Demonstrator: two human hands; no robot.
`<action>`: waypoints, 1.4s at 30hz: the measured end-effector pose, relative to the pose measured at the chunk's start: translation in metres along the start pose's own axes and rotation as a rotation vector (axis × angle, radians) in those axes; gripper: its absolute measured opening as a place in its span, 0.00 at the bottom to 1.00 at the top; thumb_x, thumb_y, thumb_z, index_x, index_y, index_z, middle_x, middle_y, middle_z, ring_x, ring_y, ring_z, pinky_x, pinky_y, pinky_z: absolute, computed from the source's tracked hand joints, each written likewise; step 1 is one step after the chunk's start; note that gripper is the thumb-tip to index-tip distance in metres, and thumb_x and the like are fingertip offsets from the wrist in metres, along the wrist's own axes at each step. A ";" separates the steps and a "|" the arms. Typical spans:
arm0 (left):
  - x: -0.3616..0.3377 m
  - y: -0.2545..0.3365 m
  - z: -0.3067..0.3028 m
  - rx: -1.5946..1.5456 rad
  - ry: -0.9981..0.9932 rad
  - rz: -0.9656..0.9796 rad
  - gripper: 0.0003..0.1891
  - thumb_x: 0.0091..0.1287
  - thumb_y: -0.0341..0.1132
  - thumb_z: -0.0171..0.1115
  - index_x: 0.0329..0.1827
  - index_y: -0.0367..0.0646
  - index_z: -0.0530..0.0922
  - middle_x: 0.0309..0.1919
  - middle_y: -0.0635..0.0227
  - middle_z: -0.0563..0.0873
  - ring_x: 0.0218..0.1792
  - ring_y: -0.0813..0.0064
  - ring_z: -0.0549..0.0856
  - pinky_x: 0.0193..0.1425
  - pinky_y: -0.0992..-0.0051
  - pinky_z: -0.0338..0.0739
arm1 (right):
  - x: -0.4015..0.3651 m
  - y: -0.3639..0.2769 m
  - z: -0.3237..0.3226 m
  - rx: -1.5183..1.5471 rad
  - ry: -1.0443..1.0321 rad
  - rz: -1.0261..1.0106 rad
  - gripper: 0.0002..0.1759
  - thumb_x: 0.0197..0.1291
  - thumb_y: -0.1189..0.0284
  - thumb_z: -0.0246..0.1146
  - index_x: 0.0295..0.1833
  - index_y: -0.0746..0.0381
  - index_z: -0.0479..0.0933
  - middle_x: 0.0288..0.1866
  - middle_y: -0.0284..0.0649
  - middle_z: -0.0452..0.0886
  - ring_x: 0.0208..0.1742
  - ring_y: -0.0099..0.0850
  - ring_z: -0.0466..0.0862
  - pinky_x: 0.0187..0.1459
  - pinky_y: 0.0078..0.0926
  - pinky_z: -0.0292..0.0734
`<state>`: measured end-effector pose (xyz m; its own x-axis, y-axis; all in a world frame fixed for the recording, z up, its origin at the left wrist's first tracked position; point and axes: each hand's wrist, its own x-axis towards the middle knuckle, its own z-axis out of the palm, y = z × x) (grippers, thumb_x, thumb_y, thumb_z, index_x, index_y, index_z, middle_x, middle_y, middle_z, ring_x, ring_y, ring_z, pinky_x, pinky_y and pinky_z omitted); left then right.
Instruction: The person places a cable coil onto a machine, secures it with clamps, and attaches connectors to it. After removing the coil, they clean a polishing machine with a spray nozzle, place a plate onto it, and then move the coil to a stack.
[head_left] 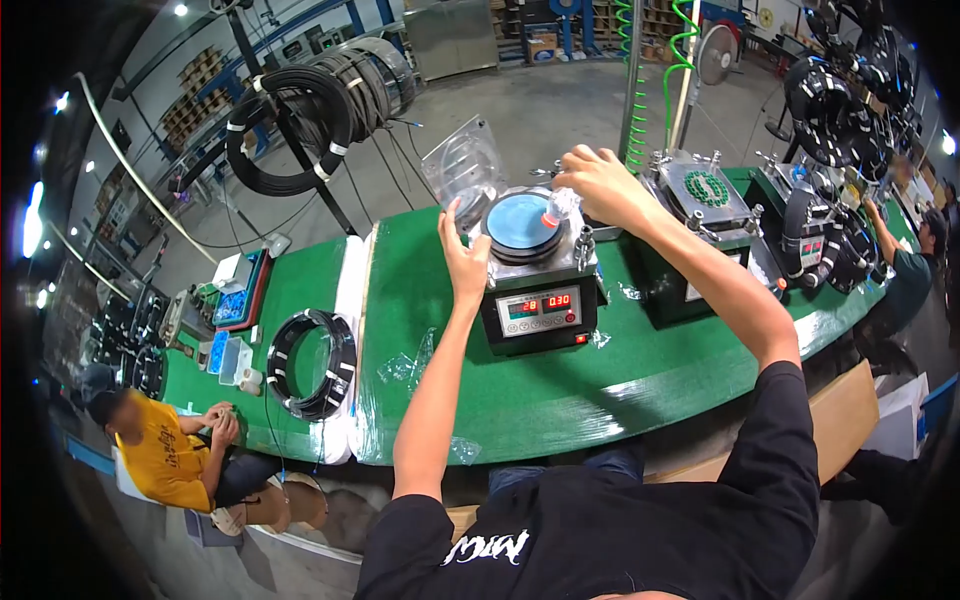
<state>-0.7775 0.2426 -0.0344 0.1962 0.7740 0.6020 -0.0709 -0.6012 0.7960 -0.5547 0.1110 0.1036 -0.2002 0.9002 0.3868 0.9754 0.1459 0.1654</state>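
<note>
A machine [540,312] with a red lit display stands on the green table, a round blue pad [522,220] on its top. My left hand [465,250] is at the pad's left side, fingers apart, close to the raised clear cover [465,165]. Above the pad's right side, my right hand [603,188] is closed, palm down. Just below its fingers is a small clear bottle [563,207] with a red tip [549,219] over the pad. Whether the fingers grip the bottle fully is partly hidden.
A second machine [703,190] with a ring of green parts stands to the right. On the left lie a black cable coil [312,365] and blue trays [232,308]. A person in yellow [170,450] sits at the left; another person [910,270] is at the far right.
</note>
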 end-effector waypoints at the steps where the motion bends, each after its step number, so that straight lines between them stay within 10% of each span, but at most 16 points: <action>1: -0.001 0.000 0.001 -0.005 0.010 -0.011 0.37 0.59 0.25 0.61 0.77 0.40 0.66 0.74 0.52 0.70 0.79 0.50 0.62 0.85 0.57 0.52 | 0.008 -0.004 0.003 -0.104 0.009 -0.103 0.21 0.53 0.75 0.71 0.54 0.55 0.85 0.56 0.37 0.80 0.66 0.36 0.76 0.65 0.48 0.72; 6: -0.001 0.001 0.001 -0.002 0.023 -0.002 0.37 0.59 0.23 0.62 0.76 0.40 0.66 0.74 0.51 0.70 0.79 0.49 0.63 0.85 0.56 0.53 | 0.045 -0.050 0.018 -0.345 0.128 -0.387 0.09 0.58 0.67 0.68 0.45 0.53 0.87 0.53 0.29 0.87 0.69 0.30 0.75 0.71 0.55 0.67; 28: 0.002 -0.004 0.004 -0.116 0.022 0.020 0.43 0.58 0.24 0.60 0.81 0.36 0.58 0.78 0.51 0.65 0.81 0.54 0.61 0.86 0.60 0.50 | 0.032 -0.056 0.007 -0.326 0.012 -0.303 0.11 0.58 0.69 0.66 0.47 0.55 0.86 0.53 0.31 0.87 0.71 0.30 0.74 0.75 0.54 0.61; 36: 0.000 -0.006 0.003 -0.104 0.041 0.031 0.49 0.60 0.22 0.61 0.86 0.46 0.50 0.79 0.48 0.59 0.82 0.51 0.56 0.84 0.58 0.48 | 0.031 -0.028 0.044 -0.109 0.149 0.093 0.18 0.57 0.75 0.67 0.54 0.54 0.84 0.59 0.34 0.82 0.68 0.35 0.75 0.66 0.58 0.68; 42: 0.000 -0.002 0.004 -0.139 0.038 -0.004 0.49 0.59 0.23 0.61 0.86 0.46 0.51 0.76 0.52 0.63 0.78 0.56 0.62 0.82 0.61 0.50 | -0.054 0.022 0.063 0.615 0.449 0.415 0.30 0.58 0.68 0.75 0.66 0.63 0.77 0.60 0.48 0.81 0.62 0.47 0.82 0.64 0.39 0.77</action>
<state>-0.7735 0.2426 -0.0364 0.1599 0.7850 0.5985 -0.2055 -0.5665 0.7980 -0.5168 0.0913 0.0294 0.2917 0.7012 0.6506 0.8288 0.1543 -0.5379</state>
